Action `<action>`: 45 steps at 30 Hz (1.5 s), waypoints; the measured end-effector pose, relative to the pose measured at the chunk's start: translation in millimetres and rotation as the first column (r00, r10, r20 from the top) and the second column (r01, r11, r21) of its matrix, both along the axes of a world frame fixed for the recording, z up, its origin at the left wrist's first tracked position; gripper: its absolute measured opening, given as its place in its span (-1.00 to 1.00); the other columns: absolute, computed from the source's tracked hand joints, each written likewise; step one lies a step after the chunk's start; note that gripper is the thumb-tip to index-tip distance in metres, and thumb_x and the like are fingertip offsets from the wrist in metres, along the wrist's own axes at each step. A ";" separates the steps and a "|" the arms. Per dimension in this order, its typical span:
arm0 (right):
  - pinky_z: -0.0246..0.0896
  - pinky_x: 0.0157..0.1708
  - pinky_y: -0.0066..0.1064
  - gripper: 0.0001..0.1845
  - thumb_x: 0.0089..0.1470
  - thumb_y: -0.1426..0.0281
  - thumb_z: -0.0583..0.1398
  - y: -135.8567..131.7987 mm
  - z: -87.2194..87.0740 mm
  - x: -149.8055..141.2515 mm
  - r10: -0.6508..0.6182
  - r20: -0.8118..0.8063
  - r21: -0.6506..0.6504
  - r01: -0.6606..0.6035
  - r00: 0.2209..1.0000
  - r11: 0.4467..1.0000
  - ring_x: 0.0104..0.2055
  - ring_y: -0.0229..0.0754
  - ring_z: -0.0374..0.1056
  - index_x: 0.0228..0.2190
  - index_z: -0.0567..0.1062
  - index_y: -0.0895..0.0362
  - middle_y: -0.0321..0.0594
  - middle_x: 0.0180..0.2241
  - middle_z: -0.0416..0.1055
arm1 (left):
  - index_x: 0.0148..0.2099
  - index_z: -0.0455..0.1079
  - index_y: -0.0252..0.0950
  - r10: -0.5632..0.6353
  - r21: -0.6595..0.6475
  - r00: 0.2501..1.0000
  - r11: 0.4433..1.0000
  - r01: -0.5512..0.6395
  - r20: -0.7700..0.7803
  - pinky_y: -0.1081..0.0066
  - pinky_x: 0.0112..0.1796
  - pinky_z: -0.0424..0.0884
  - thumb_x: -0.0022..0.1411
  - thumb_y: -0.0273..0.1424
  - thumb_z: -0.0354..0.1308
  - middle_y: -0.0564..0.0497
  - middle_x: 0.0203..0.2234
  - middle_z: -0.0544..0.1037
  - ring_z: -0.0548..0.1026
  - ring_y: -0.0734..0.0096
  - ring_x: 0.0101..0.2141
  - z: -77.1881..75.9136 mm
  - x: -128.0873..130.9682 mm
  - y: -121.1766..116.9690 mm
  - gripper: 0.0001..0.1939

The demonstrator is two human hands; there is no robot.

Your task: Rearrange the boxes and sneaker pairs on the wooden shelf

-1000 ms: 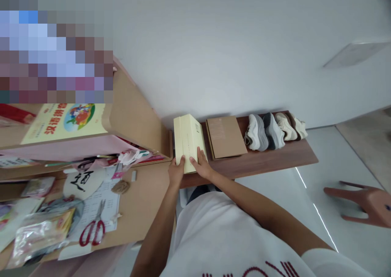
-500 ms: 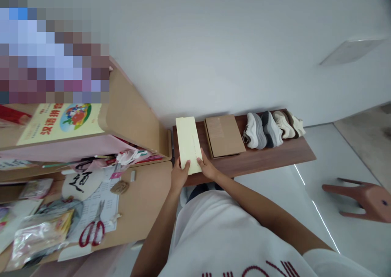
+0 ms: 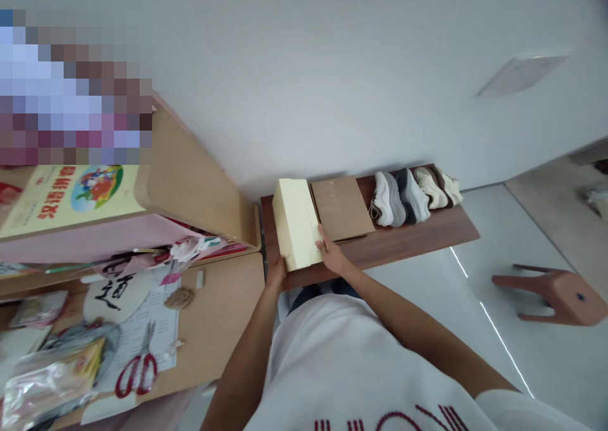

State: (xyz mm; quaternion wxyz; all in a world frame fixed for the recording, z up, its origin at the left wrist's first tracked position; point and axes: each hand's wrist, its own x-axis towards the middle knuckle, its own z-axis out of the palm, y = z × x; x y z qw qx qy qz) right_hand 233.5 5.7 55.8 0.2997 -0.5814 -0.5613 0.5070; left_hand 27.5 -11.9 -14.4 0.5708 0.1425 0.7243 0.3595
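Note:
Both of my hands grip a pale yellow box point(image 3: 298, 222), tilted so that its top and its left long side show. My left hand point(image 3: 277, 272) clasps the near left corner, its fingers partly hidden. On the right edge, my right hand point(image 3: 331, 253) has its thumb on the top. The box is at the left end of a dark wooden bench point(image 3: 413, 234); whether it touches the bench I cannot tell. Close to its right lies a flat brown cardboard box point(image 3: 342, 208).
Grey-white sneakers point(image 3: 389, 198) and cream shoes point(image 3: 434, 189) line the bench's right part, against a white wall point(image 3: 332, 89). A cluttered desk point(image 3: 223, 317) with red-handled scissors point(image 3: 137, 367) stands left. A pinkish-brown stool point(image 3: 560, 295) is on the floor at right.
The pale yellow box has been tipped, bringing its left side into view. My left hand has shifted from its top to the lower left corner. The view has swung slightly right.

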 end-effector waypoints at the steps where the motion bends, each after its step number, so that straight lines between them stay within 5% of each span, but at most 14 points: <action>1: -0.11 0.39 -0.10 -0.25 0.32 -0.01 -0.07 0.0 -0.1 4.0 -0.006 0.022 0.005 0.006 1.000 1.000 0.40 -0.06 0.06 0.40 0.03 0.04 -0.16 0.35 0.17 | -0.20 0.44 -0.26 0.041 -0.054 0.999 0.998 -0.041 -0.001 0.25 -0.17 0.54 0.21 -0.23 0.20 -0.17 -0.17 0.60 0.57 0.12 -0.05 -1.5 3.0 0.9 -0.79; 6: -0.04 0.37 -0.13 -0.34 0.32 0.07 -0.04 0.7 -0.4 11.0 -0.054 0.117 0.028 0.051 0.992 0.998 0.34 -0.02 0.17 0.32 0.24 0.09 -0.09 0.25 0.33 | -0.05 0.38 -0.21 0.182 -0.166 0.974 0.973 -0.160 0.131 0.19 -0.15 0.55 0.28 -0.21 0.14 -0.12 -0.06 0.54 0.56 0.25 -0.07 7.1 13.6 2.6 -0.74; 13: -0.04 0.36 -0.07 -0.13 0.21 -0.11 0.09 -0.6 16.1 2.2 -0.086 0.180 -0.109 0.106 0.980 0.988 0.37 0.12 0.10 0.35 0.17 0.13 0.05 0.28 0.23 | 0.03 0.36 -0.09 0.207 0.032 0.939 0.974 -0.224 0.274 0.12 -0.11 0.56 0.28 -0.22 0.21 -0.03 -0.03 0.56 0.58 0.29 -0.11 32.1 -3.1 -10.7 -0.71; 17: -0.07 0.37 -0.07 0.02 0.10 -0.19 0.16 11.0 27.8 -2.5 -0.057 0.110 -0.184 0.077 0.992 0.980 0.39 0.15 0.04 0.36 0.13 0.17 0.09 0.36 0.08 | 0.09 0.36 -0.06 0.204 0.121 0.945 0.963 -0.240 0.257 0.13 -0.12 0.58 0.28 -0.22 0.23 -0.03 0.01 0.55 0.58 0.28 -0.10 44.4 -12.4 -16.6 -0.66; 20: 0.14 0.26 0.00 0.00 0.09 -0.16 0.19 21.6 31.1 -5.7 -0.032 0.009 -0.292 0.033 0.999 0.956 0.33 0.18 0.16 0.37 0.12 0.12 0.07 0.38 0.06 | 0.12 0.37 -0.05 0.219 0.163 0.952 0.953 -0.256 0.216 0.21 -0.16 0.59 0.27 -0.23 0.26 -0.03 0.07 0.52 0.56 0.28 -0.08 52.9 -16.7 -17.4 -0.62; 23: 0.35 0.09 -0.01 -0.05 0.06 -0.05 0.27 27.6 29.4 -8.8 -0.017 -0.083 -0.364 -0.015 0.996 0.931 0.25 0.14 0.26 0.36 0.14 0.02 0.01 0.35 0.13 | 0.13 0.40 -0.06 0.244 0.221 0.954 0.935 -0.279 0.174 0.37 -0.21 0.58 0.22 -0.22 0.32 -0.03 0.09 0.51 0.55 0.31 -0.06 60.8 -19.7 -14.6 -0.56; 27: 0.34 0.09 -0.03 -0.17 0.06 0.10 0.32 30.1 21.0 -12.5 -0.003 -0.181 -0.402 -0.071 0.983 0.913 0.18 0.03 0.34 0.30 0.22 -0.06 -0.09 0.23 0.34 | 0.14 0.44 -0.08 0.264 0.285 0.959 0.916 -0.283 0.105 0.53 -0.31 0.51 0.12 -0.21 0.40 -0.04 0.06 0.54 0.57 0.38 -0.13 67.1 -21.7 -7.8 -0.48; 36: 0.29 0.12 0.00 -0.51 0.14 0.23 0.26 30.4 -20.7 -20.1 -0.061 -0.210 -0.487 -0.051 0.976 0.872 0.13 -0.02 0.37 0.11 0.41 -0.05 -0.15 0.09 0.47 | 0.22 0.41 -0.08 0.253 0.282 0.967 0.927 -0.248 0.020 0.60 -0.37 0.44 0.18 -0.25 0.35 -0.08 0.16 0.48 0.56 0.37 -0.08 48.7 -20.1 -3.8 -0.45; 45: 0.19 0.21 0.05 -0.55 0.20 0.36 0.13 25.7 -58.2 -21.5 -0.051 -0.137 -0.347 0.000 0.989 0.938 0.18 -0.02 0.34 0.12 0.43 0.02 -0.15 0.08 0.49 | 0.26 0.36 -0.12 0.258 0.289 0.966 0.923 -0.255 0.025 0.41 -0.12 0.53 0.22 -0.30 0.32 -0.10 0.18 0.47 0.52 0.27 0.05 16.0 -11.1 -7.2 -0.43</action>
